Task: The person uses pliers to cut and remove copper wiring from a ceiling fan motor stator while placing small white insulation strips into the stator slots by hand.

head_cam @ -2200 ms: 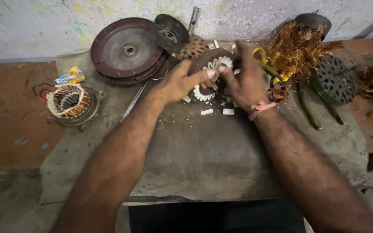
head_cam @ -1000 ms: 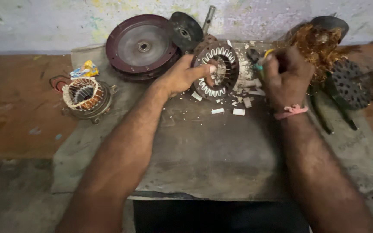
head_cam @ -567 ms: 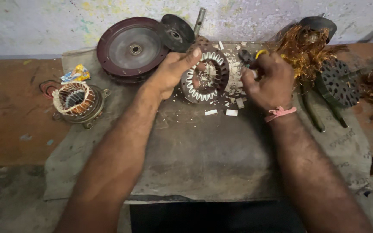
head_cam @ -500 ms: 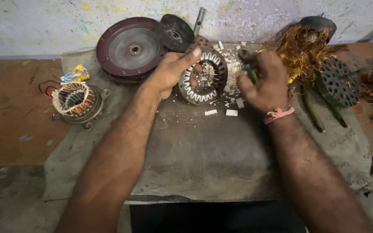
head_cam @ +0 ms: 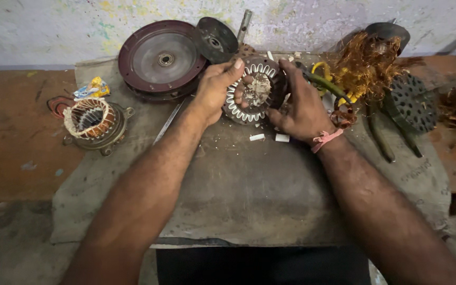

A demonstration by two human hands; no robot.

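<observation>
Both hands grip the stator core (head_cam: 253, 91): left hand (head_cam: 215, 89) curled on its rim, right hand (head_cam: 299, 103) clasping the opposite side

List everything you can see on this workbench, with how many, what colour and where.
stator core: one, dark with white slot liners, bench centre, held by both hands
wound stator: one, copper and white, left
round motor covers: stacked, maroon, back left
small dark end cover: one, leaning behind the covers
copper wire tangle: one heap, orange-brown, back right
perforated disc: one, dark grey, right
pliers: green and yellow handles, by the right hand
white scraps: two, below the core
cloth mat: one, grey, covering the bench
left hand: grips the core's left rim
right hand: grips its right rim
</observation>
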